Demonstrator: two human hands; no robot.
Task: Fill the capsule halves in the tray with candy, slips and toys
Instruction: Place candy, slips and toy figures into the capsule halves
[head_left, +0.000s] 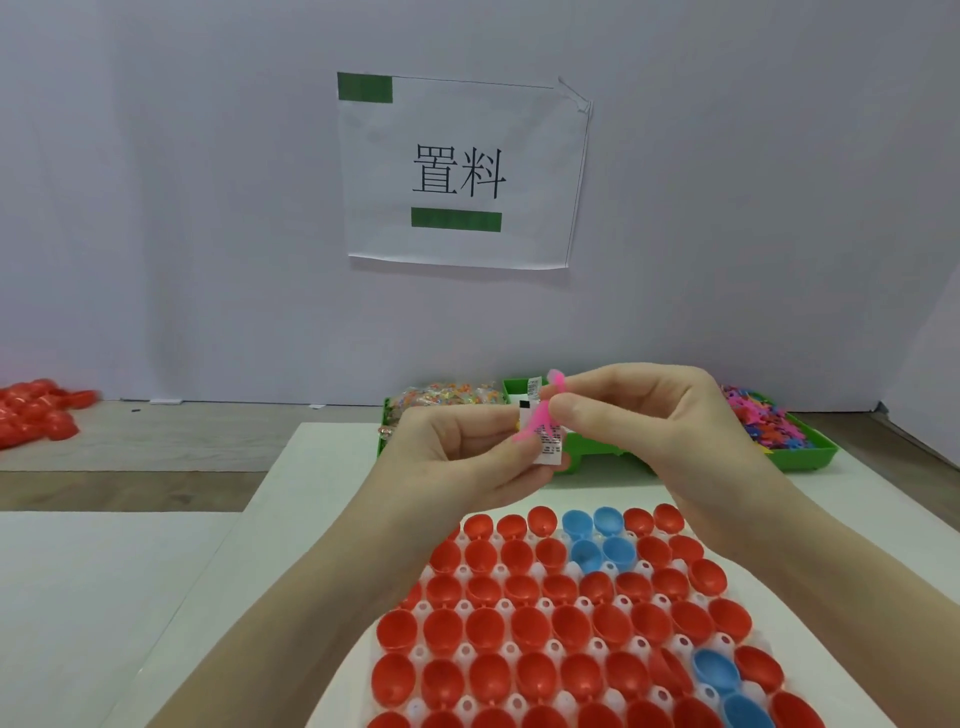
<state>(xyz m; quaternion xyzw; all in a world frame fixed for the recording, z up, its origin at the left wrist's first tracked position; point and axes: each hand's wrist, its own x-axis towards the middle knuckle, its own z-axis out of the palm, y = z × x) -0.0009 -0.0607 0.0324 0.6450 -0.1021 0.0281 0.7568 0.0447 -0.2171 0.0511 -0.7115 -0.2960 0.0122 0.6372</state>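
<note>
White tabletop at mid-frame: a printed slip (549, 446) is pinched in the left hand (462, 457) and a pink toy (540, 415) in the right hand (654, 415), gathered above empty capsule halves (530, 623) for dropping together.

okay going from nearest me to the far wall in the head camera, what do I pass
Tray of capsule halves → both hands, left hand and right hand, pinching a pink toy and paper slip → green bins of supplies → paper sign on the wall.
</note>
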